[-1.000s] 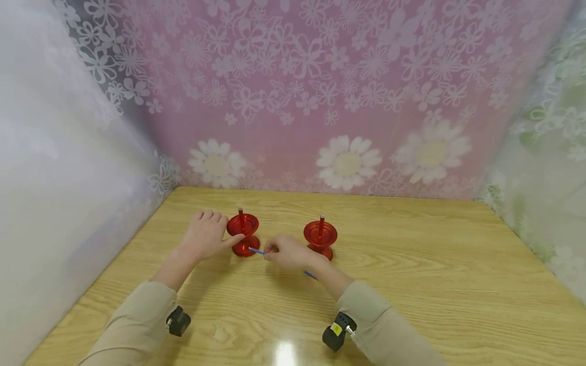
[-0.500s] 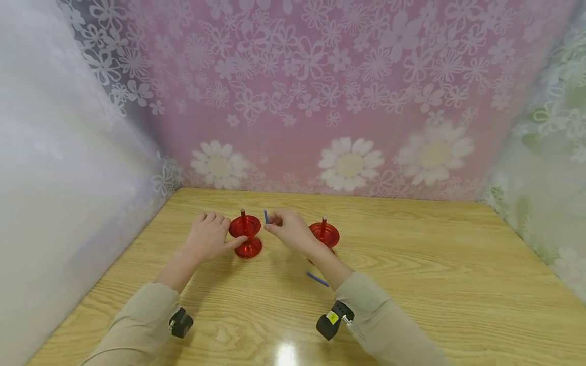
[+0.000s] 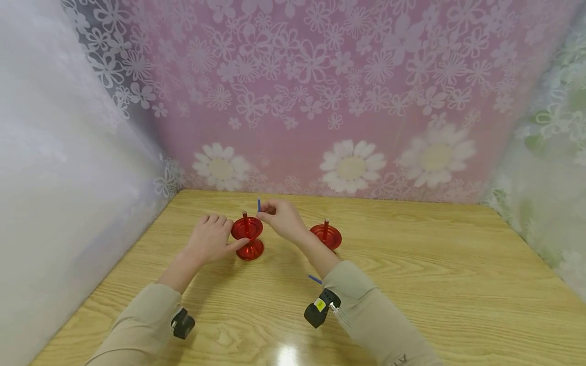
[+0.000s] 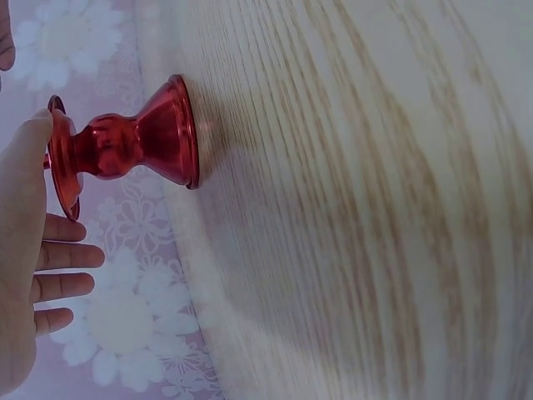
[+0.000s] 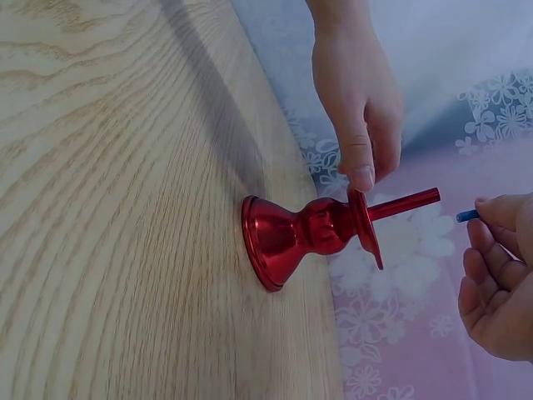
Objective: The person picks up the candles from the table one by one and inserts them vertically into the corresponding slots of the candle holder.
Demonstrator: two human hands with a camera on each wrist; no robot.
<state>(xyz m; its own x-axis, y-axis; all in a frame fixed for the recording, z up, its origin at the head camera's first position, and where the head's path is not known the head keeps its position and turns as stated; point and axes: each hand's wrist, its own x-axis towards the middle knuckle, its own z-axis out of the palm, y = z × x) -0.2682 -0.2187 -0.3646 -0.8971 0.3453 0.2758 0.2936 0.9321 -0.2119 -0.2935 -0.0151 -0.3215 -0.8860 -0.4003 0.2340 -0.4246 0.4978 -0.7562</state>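
A shiny red candle holder [image 3: 250, 250] stands upright on the wooden table, with a wide dish and a thin red post [image 5: 405, 203] rising from it. My left hand [image 3: 208, 241] grips its dish at the rim, thumb along the near side and the other fingers spread behind. Between thumb and fingertips my right hand [image 3: 286, 222] pinches a thin blue stick [image 3: 259, 205], held upright. In the right wrist view the stick's lower end [image 5: 466, 216] is just beyond the post's tip, apart from it.
To the right stands a second red candle holder [image 3: 330, 237], its base partly behind my right forearm. Another blue stick [image 3: 315, 279] lies on the table [image 3: 435, 274], partly covered by the right sleeve. Flowered cloth walls [image 3: 284, 91] enclose the back and sides.
My right hand has lifted the blue stick from low beside the holder's base, turned it upright, and brought it up and left near the post's top. The left hand has stayed at the dish.
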